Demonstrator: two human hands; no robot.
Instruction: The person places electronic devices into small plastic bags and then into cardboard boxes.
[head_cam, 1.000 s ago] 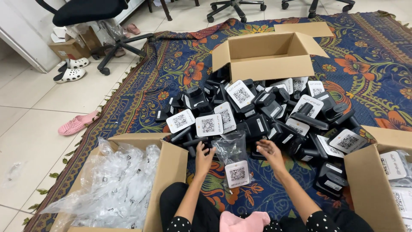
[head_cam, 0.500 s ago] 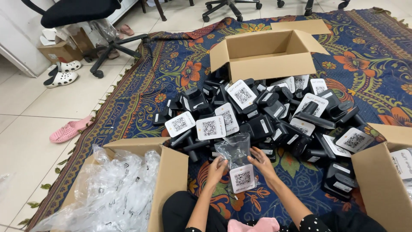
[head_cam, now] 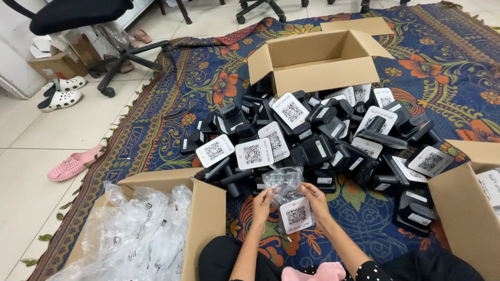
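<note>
- A clear plastic bag [head_cam: 284,183] is gripped at its left side by the left hand [head_cam: 262,200], fingers closed on the film.
- The bag's right side is pinched by the right hand [head_cam: 313,196]; a black stand with a white code card [head_cam: 296,215] is seen partly out of the bag, just below and between the hands.
- The bag is held above the patterned rug [head_cam: 172,104], at the near edge of the pile of black stands [head_cam: 323,140].
- A box of crumpled bags [head_cam: 156,229] is placed just left of the left forearm; its near wall is close beside the arm.
- A second box [head_cam: 469,208] is set at the right edge, well apart from the right hand.
- An open box [head_cam: 317,62] lies on its side beyond the pile.
- Bare rug is shown between the hands and the lap, and to the right of the right forearm.
- An office chair [head_cam: 88,21], white sandals [head_cam: 61,93] and a pink sandal [head_cam: 73,164] are seen on the tiled floor to the left.
</note>
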